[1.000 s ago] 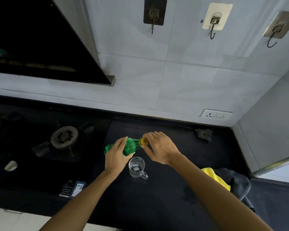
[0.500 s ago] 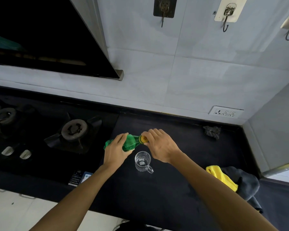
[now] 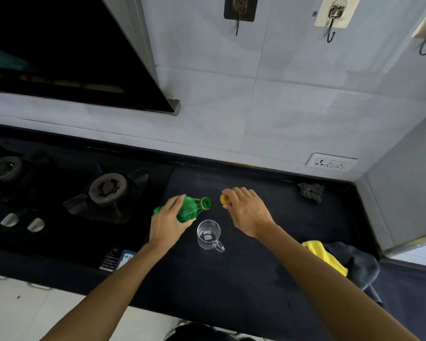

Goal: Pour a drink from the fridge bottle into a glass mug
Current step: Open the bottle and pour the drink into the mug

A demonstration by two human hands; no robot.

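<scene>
Centre frame: left hand (image 3: 169,223) wrapped round green bottle (image 3: 191,209), tilted, neck open. Right hand (image 3: 249,211) pinching yellow cap (image 3: 224,199) aside. Glass mug (image 3: 208,235) just below on worktop (image 3: 256,279), placed for pouring.

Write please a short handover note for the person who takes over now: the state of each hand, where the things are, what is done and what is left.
Left hand: grips the green bottle, tilted, open mouth pointing right.
Right hand: holds the yellow cap in its fingertips, apart from the bottle.
Glass mug: upright on the black counter, just in front of the bottle, handle toward the person; appears empty.
Done: cap is off.
Left: put the cap down, bring the bottle mouth over the mug, pour, then recap.
</scene>
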